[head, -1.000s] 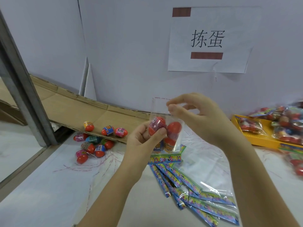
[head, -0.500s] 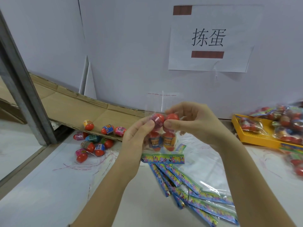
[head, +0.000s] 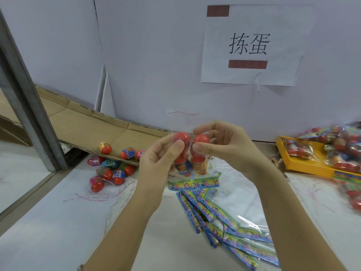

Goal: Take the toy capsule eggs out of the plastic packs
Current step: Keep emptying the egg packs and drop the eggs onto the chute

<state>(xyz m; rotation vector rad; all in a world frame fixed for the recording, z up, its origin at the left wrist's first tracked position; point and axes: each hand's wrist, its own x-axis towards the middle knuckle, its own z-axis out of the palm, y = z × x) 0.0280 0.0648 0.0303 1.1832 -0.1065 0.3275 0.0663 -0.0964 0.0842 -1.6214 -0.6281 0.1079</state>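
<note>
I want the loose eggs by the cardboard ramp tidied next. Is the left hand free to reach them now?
Probably not yet: the left hand grips the plastic pack together with the right hand. Otherwise nothing stands between it and the loose eggs beside it.

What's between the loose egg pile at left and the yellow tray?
Head view: the left hand and right hand gripping a clear pack of eggs, with flat empty packs fanned on the table below them.

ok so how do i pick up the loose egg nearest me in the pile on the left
Probably across the middle of the nearest egg, coming from above on the near side: it lies on its side at the pile's front, other eggs close behind.
</note>
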